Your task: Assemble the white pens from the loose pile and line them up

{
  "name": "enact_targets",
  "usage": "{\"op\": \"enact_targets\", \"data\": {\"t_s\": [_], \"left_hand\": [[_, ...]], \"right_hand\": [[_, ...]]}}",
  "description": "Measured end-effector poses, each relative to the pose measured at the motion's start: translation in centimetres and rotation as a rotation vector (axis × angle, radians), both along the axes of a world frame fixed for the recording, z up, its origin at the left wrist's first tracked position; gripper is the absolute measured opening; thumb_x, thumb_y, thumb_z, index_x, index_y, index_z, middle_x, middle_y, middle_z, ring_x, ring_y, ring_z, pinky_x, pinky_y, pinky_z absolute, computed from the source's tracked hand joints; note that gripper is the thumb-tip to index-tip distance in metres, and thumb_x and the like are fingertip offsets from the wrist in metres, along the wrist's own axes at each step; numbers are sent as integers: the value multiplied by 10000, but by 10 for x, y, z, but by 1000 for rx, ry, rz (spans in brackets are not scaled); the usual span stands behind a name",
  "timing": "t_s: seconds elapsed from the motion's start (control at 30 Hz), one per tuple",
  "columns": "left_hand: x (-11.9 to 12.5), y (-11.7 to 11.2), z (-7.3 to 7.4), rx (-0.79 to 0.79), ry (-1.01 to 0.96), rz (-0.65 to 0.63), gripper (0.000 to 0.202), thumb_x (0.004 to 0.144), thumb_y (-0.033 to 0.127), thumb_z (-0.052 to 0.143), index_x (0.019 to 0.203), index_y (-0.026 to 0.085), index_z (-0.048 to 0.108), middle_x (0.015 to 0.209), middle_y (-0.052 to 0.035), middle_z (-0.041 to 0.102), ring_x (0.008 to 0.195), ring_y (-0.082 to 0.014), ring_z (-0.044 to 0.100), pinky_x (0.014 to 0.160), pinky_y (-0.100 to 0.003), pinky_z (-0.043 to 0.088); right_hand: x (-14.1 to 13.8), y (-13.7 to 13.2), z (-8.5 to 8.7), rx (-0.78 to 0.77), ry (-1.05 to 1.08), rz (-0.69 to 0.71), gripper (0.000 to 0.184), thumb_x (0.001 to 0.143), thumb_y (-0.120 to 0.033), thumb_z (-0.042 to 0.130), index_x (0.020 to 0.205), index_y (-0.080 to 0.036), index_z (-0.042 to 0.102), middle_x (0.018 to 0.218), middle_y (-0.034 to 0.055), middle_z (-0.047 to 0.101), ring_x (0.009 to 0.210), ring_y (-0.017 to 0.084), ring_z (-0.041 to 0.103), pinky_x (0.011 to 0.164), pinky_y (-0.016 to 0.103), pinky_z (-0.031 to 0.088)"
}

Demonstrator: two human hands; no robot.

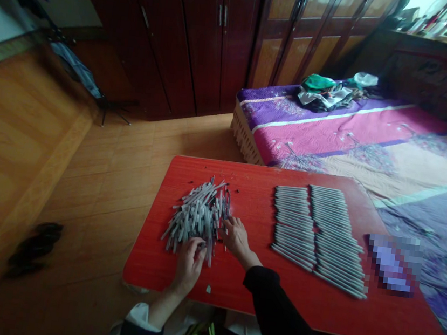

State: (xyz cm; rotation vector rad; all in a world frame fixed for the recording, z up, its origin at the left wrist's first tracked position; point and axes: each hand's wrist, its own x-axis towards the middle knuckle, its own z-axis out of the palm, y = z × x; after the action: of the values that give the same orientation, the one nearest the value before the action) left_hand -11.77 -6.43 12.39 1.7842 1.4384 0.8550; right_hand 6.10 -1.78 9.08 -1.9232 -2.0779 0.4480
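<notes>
A loose pile of pale grey tubes point(193, 215), like pen barrels, lies on the left part of the red table point(242, 284). My left hand point(187, 266) is at the near edge of this pile, its thumb and fingers closed round a small dark piece point(201, 246) too small to name. Along the pile's right side lie several thin dark rods point(226, 203), like pen refills. My right hand point(236, 238) reaches to their near ends with fingers stretched and a little apart; no held thing shows in it.
Two columns of neatly laid grey pen-like sticks point(293, 225) lie on the table's right half. A blurred purple packet point(393, 264) is near the right edge. A small pale scrap point(208, 289) lies near the front edge. Behind stands a bed point(334, 132) with clothes on it.
</notes>
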Motion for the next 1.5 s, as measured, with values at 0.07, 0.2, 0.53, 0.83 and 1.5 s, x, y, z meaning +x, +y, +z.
{"op": "enact_targets", "data": {"t_s": [0.07,0.2,0.53,0.83,1.5], "left_hand": [[-12,6,-15,68,7,74,214,881,262,396,1036,178,519,1085,-106,559,1070,-210,511,950,-407,386],[-37,25,-52,155,25,230,284,895,280,359,1133,194,488,1263,-113,471,1236,-219,383,1041,-458,283],[-59,54,-134,166,165,324,209,887,280,366,948,184,542,1355,-107,416,1294,-250,302,1049,-502,255],[-25,45,-146,337,267,310,258,898,248,352,1122,184,464,1354,-120,407,1323,-233,250,1058,-493,251],[26,19,-133,515,407,93,238,875,244,373,1007,153,548,1232,-129,516,1214,-236,403,1037,-458,300]], "right_hand": [[-5,26,2,34,-22,79,386,837,-378,514,1165,-182,567,1197,139,526,1082,260,460,900,375,368],[-22,90,5,113,-23,280,505,820,-476,517,1234,-188,511,1326,154,426,1228,296,333,977,450,276],[-49,181,-61,149,-113,607,583,836,-572,411,1255,-176,494,1285,145,472,1209,314,341,994,488,211],[-35,160,-90,294,-52,617,529,880,-544,335,1216,-184,529,1165,111,547,1082,268,397,950,422,231],[38,79,-97,502,-45,420,501,879,-501,374,1261,-204,500,1276,108,501,1154,278,402,974,422,243]]}}
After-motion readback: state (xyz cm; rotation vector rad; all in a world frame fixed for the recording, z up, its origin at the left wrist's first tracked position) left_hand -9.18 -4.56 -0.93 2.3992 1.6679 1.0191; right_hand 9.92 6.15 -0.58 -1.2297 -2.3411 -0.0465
